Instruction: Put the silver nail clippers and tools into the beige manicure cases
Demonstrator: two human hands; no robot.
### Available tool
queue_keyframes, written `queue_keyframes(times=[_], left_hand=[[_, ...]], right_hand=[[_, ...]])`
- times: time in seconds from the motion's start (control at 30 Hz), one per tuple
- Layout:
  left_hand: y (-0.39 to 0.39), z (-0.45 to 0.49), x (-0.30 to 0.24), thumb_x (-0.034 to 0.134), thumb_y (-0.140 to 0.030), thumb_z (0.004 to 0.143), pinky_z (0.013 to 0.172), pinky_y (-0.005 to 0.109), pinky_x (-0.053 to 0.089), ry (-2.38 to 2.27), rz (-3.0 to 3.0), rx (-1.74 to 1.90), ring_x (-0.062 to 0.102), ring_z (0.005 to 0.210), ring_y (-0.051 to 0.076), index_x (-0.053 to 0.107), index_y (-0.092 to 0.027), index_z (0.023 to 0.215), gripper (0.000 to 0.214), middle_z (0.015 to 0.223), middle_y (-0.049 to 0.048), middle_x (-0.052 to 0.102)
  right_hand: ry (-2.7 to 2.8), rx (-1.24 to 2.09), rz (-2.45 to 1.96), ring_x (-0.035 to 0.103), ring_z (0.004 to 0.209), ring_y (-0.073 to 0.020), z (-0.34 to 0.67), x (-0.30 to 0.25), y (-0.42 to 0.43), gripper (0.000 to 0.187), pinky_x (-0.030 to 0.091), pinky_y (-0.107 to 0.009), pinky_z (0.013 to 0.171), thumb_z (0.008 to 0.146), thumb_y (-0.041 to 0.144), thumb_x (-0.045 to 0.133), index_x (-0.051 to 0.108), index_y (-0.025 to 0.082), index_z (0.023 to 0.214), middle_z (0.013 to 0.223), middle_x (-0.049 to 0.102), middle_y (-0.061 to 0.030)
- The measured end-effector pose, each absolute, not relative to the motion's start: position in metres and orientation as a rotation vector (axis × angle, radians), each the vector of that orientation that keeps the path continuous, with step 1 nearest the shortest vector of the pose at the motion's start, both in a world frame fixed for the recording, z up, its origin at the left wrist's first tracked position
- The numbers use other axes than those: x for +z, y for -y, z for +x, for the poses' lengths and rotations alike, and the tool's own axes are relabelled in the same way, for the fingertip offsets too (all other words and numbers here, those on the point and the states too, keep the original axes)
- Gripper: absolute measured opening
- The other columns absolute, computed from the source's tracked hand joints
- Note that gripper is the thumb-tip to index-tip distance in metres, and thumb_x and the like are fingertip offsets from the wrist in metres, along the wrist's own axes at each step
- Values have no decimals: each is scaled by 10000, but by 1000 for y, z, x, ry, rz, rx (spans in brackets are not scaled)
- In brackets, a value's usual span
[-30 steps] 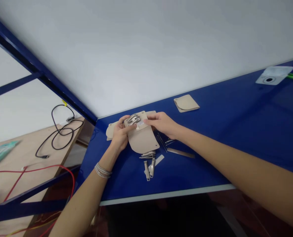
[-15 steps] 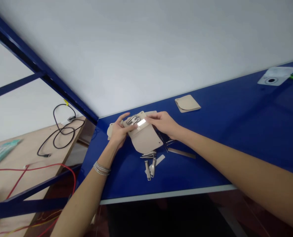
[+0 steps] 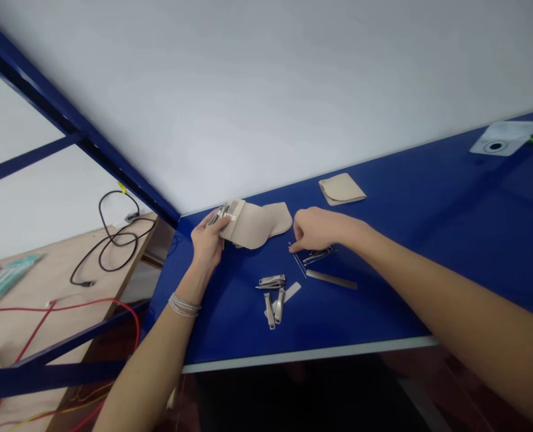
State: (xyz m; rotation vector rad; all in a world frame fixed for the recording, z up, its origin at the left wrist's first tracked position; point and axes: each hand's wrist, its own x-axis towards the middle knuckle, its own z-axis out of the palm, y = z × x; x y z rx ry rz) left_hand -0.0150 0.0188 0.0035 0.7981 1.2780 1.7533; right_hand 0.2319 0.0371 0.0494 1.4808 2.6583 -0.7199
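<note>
My left hand (image 3: 207, 243) is closed round an open beige manicure case (image 3: 250, 227), whose flap hangs to the right. Metal tools (image 3: 221, 211) show in its upper part, under my thumb. Thumb and forefinger of my right hand (image 3: 315, 229) are pinched at the top end of a thin metal tool (image 3: 298, 261) lying on the blue table. More metal implements (image 3: 319, 254) lie under that hand, partly hidden, with a flat nail file (image 3: 331, 279) below them. Nearer the front edge are several nail clippers (image 3: 279, 305) and a pale flat strip (image 3: 293, 290).
Behind the held case lies another beige case (image 3: 280, 217). A folded beige case (image 3: 342, 188) rests near the wall. At far right is a white pouch (image 3: 502, 139) with a black round mark. Cables (image 3: 113, 240) lie on the wooden table beyond the blue frame (image 3: 75, 129).
My left hand has drawn the case leftward and turned it. My right hand has let go of the case and moved right and down to the thin metal tools.
</note>
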Motion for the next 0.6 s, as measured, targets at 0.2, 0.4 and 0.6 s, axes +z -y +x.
queue_keyframes(times=[0.2, 0.4, 0.6], left_hand=[[-18, -10, 4, 843, -101, 508, 741, 253, 540, -1216, 838, 1783, 677, 779, 158, 707, -101, 995, 505, 936, 84, 737], [-18, -9, 2, 852, -123, 497, 714, 254, 543, -1223, 831, 1800, 675, 755, 161, 714, -89, 875, 404, 902, 92, 736], [-17, -8, -1, 853, -189, 497, 617, 221, 509, -1296, 882, 1754, 653, 659, 131, 722, -105, 857, 392, 831, 56, 731]], right_hand=[[-2756, -876, 1511, 642, 633, -202, 220, 43, -28, 98, 457, -285, 539, 640, 124, 700, 692, 184, 563, 656, 691, -79], [-2883, -1033, 1516, 637, 601, -198, 205, 28, -17, 115, 442, -259, 525, 605, 68, 667, 660, 171, 554, 576, 652, -73], [-2928, -987, 1296, 660, 756, -200, 196, 23, -11, 157, 446, -250, 615, 676, 63, 588, 698, 160, 732, 818, 722, -90]])
